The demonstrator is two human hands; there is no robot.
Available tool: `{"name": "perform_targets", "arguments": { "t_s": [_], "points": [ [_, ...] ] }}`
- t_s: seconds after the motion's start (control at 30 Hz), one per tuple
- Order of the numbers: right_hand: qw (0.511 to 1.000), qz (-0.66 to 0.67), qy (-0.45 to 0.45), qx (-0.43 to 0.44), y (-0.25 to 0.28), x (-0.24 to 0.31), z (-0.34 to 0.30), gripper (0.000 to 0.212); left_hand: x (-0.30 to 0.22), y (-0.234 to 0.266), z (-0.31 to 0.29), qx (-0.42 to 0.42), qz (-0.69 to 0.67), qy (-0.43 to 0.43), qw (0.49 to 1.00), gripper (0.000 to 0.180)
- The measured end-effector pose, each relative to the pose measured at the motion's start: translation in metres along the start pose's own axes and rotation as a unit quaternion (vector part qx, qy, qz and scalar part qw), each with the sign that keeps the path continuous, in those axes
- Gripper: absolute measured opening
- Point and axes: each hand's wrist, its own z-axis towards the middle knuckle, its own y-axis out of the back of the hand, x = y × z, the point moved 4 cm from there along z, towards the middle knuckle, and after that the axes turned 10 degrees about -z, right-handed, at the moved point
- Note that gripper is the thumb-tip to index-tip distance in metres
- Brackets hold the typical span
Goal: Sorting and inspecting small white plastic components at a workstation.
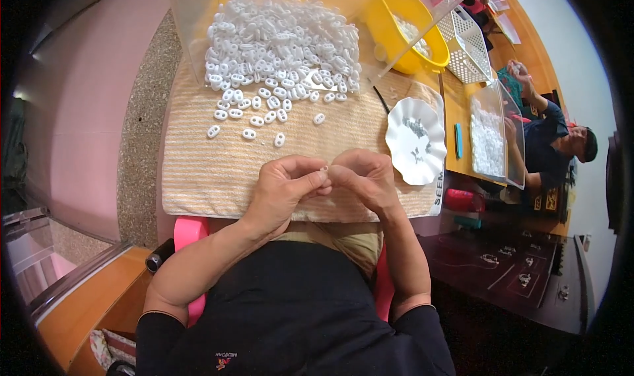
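Over the striped towel (198, 171), both hands (327, 181) together, fingertips pinched on one small white plastic piece (324, 169).

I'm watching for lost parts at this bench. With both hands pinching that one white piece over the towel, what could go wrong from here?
1. The small white piece is held only at the fingertips of the left hand and right hand; it could slip and drop into the lap.
2. Loose white pieces lie scattered on the striped towel; a sleeve or wrist might sweep them off.
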Motion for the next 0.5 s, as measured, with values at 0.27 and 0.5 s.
{"name": "perform_targets", "arguments": {
  "t_s": [0.27, 0.5],
  "points": [
    [0.982, -0.177, 0.035, -0.061, 0.025, 0.006, 0.048, 0.008, 0.000, -0.001, 0.000, -0.008, -0.032, 0.005, 0.999, 0.016],
    [0.913, -0.381, 0.142, -0.027, 0.018, 0.019, 0.078, 0.016, -0.003, 0.002, 0.001, -0.018, -0.047, 0.007, 0.999, 0.016]
  ]
}}
